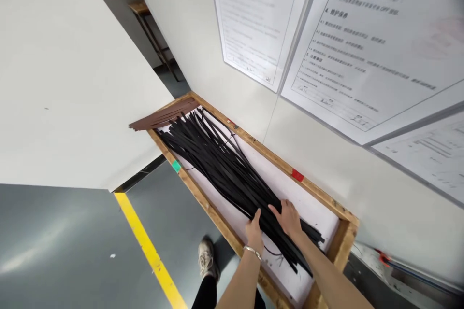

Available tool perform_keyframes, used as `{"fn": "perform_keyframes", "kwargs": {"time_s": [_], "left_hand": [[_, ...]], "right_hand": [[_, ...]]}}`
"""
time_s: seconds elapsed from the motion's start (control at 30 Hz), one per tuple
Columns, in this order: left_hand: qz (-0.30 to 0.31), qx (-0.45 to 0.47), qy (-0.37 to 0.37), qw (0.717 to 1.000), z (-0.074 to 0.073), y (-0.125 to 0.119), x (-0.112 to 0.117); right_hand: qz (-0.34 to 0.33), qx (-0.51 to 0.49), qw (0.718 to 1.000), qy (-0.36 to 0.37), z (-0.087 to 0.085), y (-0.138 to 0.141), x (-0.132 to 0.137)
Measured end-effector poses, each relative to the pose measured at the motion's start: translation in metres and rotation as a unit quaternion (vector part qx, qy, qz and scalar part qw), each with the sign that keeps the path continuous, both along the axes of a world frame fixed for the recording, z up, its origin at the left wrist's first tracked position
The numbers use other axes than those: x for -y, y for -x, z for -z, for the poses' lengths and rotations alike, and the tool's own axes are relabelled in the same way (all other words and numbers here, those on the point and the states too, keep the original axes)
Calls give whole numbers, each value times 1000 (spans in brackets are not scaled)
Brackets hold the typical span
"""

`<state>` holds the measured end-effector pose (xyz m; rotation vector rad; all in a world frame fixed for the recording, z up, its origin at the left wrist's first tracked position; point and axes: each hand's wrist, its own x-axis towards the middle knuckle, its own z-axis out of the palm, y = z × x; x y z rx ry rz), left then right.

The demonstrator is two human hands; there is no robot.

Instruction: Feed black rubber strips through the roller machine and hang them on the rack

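Note:
A thick bundle of long black strips (221, 164), perhaps rubber or tubing, lies lengthwise in a shallow wooden-framed tray (203, 203) with a white bottom. My left hand (254, 231) grips the bundle's near side, thumb on top and the other fingers hidden under the strips. On the far side my right hand (289, 218) is wrapped over the same bundle, close to its right end. The strip ends fan out unevenly past both hands. Flat brown strips (165, 115) lie across the tray's far left end, sticking out over the frame.
Printed sheets in clear sleeves (337, 58) hang on the white wall behind the tray. A white panel (72, 82) stands at the left. A yellow line (145, 246) runs along the grey floor, near my shoe (207, 257). A wooden stool (152, 34) stands farther back.

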<state>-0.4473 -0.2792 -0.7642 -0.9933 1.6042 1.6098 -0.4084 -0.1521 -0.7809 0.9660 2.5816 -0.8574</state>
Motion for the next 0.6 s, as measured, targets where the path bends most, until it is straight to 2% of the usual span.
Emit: {"fn": "perform_keyframes", "kwargs": {"time_s": [0.13,0.3,0.37,0.43,0.5,0.53,0.6], "left_hand": [[-19,37,-43,998,-1,-5,1],[-20,53,-136,989,-7,-12,19],[-18,54,-161,985,-11,-14,26],[-13,54,-169,984,-19,-14,32],[-6,46,-160,986,-31,-13,38],[-5,35,-153,988,-40,-12,40],[-8,-3,-143,990,-63,-5,44]], "right_hand": [[-10,28,992,126,-10,-4,16],[-32,2,966,258,-27,-9,17],[5,-8,930,366,-35,-11,17],[69,23,865,497,-45,-12,17],[108,71,799,587,-60,-12,17],[110,84,779,612,-69,-11,17],[93,72,766,632,-94,-4,19]]}}
